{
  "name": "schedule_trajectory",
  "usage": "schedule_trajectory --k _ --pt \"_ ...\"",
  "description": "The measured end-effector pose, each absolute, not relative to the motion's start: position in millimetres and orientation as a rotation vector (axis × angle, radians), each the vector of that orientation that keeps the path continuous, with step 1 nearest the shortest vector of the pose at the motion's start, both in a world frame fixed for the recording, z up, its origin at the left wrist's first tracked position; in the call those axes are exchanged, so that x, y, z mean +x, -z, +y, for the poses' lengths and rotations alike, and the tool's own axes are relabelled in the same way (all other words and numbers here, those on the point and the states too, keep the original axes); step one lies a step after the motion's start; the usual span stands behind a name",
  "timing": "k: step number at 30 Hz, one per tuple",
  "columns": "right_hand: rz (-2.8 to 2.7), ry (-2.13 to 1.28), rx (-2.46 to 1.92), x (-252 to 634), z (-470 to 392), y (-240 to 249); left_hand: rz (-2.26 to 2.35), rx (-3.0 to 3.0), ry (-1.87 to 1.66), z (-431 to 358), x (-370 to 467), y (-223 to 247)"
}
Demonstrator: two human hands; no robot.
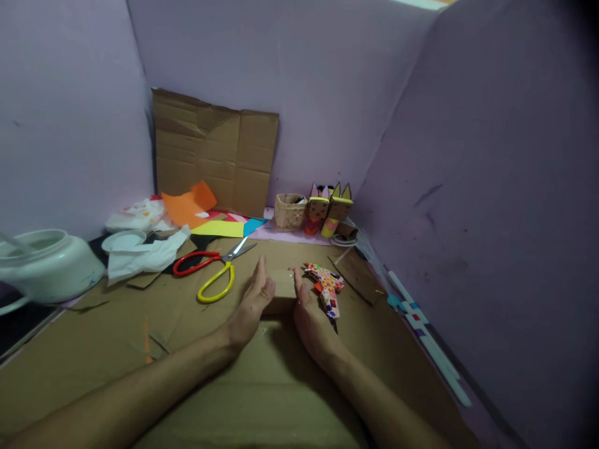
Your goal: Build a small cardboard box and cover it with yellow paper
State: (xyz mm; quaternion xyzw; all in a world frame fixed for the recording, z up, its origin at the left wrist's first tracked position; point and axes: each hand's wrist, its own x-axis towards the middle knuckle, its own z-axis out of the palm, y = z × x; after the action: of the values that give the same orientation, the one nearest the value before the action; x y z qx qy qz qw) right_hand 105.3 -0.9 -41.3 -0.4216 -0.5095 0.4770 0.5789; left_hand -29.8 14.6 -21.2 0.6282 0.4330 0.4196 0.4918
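A small brown cardboard box (283,285) sits between my two hands on the cardboard-covered surface. Against its left side presses my left hand (253,305), fingers straight and together, thumb near the top edge. My right hand (314,321) lies along the opposite side in the same way, so the box is held between the palms. Just left of my left hand are scissors (225,257) with one red and one yellow handle, blades spread. A patterned craft piece (329,288), colourful and partly covered by my right hand, rests to the right.
A white pot (51,265) stands at the left, near white tissue (150,252) and orange paper (185,209). Behind, a large cardboard sheet (215,156) leans on the wall. A small basket (290,213) and cat-eared tube figures (337,211) stand at the back; decorated strips (428,337) lie right.
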Motion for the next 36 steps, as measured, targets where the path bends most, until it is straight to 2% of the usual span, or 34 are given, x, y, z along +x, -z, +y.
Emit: schedule_trajectory --k 9,17,25,33,36 --pt "-1.143 -0.853 -1.159 123 -6 19 1.180 1.240 -1.181 30 -49 5" --pt "-1.449 -0.603 -1.474 106 -17 23 1.020 1.313 -1.055 24 -55 8" --pt "-1.341 -0.939 -1.058 123 4 31 1.223 1.300 -1.004 20 -54 4" --pt "-1.196 -1.023 -1.034 125 7 34 1.284 1.328 -1.179 22 -52 7" --pt "-1.099 -1.123 -1.057 119 13 35 1.179 1.357 -1.114 18 -43 11"
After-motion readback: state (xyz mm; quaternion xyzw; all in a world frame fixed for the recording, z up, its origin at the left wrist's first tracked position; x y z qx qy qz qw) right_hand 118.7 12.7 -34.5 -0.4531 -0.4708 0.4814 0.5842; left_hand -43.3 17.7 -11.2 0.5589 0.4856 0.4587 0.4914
